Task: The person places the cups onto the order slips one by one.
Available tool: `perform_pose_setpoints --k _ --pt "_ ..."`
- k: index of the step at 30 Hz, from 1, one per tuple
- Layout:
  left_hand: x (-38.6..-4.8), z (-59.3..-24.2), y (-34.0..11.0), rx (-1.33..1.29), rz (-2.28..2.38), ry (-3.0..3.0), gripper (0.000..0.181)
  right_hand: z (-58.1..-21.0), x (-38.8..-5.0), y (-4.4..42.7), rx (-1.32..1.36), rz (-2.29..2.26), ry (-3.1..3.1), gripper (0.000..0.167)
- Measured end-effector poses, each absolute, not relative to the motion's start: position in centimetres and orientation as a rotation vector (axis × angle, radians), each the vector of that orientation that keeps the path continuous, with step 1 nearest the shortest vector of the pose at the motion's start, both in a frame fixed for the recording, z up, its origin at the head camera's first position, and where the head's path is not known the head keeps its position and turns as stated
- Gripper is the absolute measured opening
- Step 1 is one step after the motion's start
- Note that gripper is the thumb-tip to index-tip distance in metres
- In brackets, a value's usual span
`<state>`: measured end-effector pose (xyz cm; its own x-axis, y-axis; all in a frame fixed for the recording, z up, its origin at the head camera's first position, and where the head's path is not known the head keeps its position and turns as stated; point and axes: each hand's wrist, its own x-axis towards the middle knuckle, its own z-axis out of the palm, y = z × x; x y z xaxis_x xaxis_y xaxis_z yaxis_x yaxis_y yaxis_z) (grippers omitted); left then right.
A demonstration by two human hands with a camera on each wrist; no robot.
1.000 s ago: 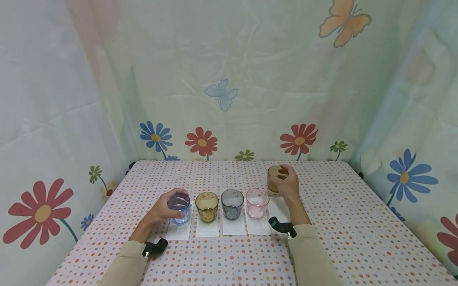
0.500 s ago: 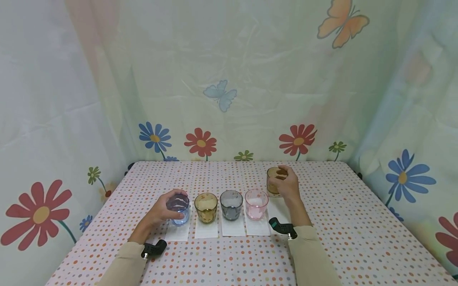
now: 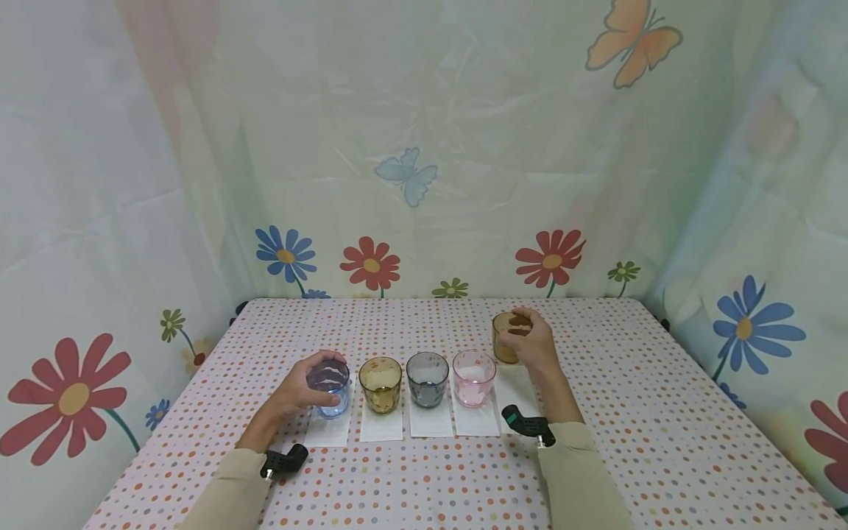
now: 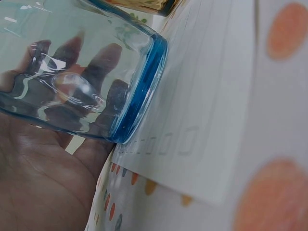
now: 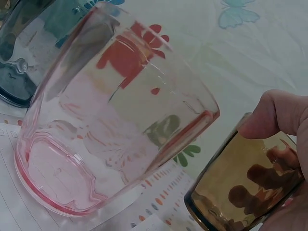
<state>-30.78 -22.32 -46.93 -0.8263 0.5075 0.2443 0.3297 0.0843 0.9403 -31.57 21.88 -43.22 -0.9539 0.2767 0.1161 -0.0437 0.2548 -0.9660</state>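
My left hand [image 3: 301,390] grips a clear blue glass [image 3: 336,405] at the left end of a row of tumblers. Its fingers show through the wall in the left wrist view, wrapped round the far side. My right hand [image 3: 535,346] holds an amber glass [image 3: 501,347], thumb on the near side and fingers behind. This glass stands farther back than the row, at the far end of a white paper slip [image 3: 519,390]; whether its base touches the table cannot be told. Closest to it is a pink glass [image 5: 115,115].
Between the hands, another amber glass [image 3: 380,390], a grey glass [image 3: 427,383] and the pink one stand upright on white paper slips [image 3: 430,425]. A dotted cloth [image 3: 411,486] covers the table. Flower-printed curtains [image 3: 331,110] enclose the back and sides.
My right hand and the amber glass have come very slightly nearer, while the wrist has shifted a little to the right. My left hand keeps its grip on the blue glass, unmoved.
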Motion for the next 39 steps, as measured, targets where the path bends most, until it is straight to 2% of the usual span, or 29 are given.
perform_pose_setpoints --k 17,29,39 --pt "-30.6 -46.7 -22.2 0.860 1.855 2.188 0.065 -42.9 -30.2 23.4 0.031 1.825 -2.392 0.065" --pt "-30.7 -46.9 -22.2 0.864 1.822 2.249 0.064 -43.1 -29.6 24.6 0.282 1.905 -2.490 0.075" --pt "-30.7 -46.9 -22.3 0.832 1.833 2.228 0.065 -43.2 -29.5 25.6 0.445 2.014 -2.496 0.073"
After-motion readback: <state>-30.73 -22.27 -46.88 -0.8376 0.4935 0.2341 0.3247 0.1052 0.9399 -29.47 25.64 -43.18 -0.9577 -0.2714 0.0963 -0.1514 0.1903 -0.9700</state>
